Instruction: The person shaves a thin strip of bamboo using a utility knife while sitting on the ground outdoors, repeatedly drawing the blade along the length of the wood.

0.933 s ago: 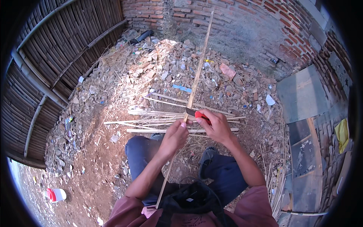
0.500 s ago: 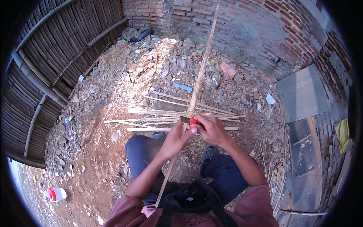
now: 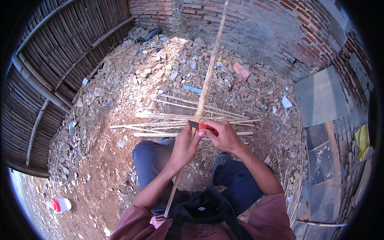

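A long bamboo strip [image 3: 208,78] slants from my lap up toward the brick wall. My left hand [image 3: 185,146] is closed around it just below the blade, thumb on the near face. In my right hand [image 3: 226,137] is a cutter knife [image 3: 209,128] with a red handle. Its dark blade lies across the strip, touching it, with the tip pointing left beside my left fingers. Beyond my knees several pale bamboo strips [image 3: 154,135] lie on the ground in a loose, mostly sideways pile.
Rubble [image 3: 176,64] with litter slopes up to a brick wall [image 3: 248,28]. A bamboo-slat fence [image 3: 60,48] stands left. A red-and-white container [image 3: 60,205] sits on the dirt at lower left. Boards [image 3: 324,100] and a yellow sheet [image 3: 362,143] line the right.
The knife and both hands have shifted slightly to the left. The bamboo strip's far end has also swung a little left and up. Both hands keep their grips.
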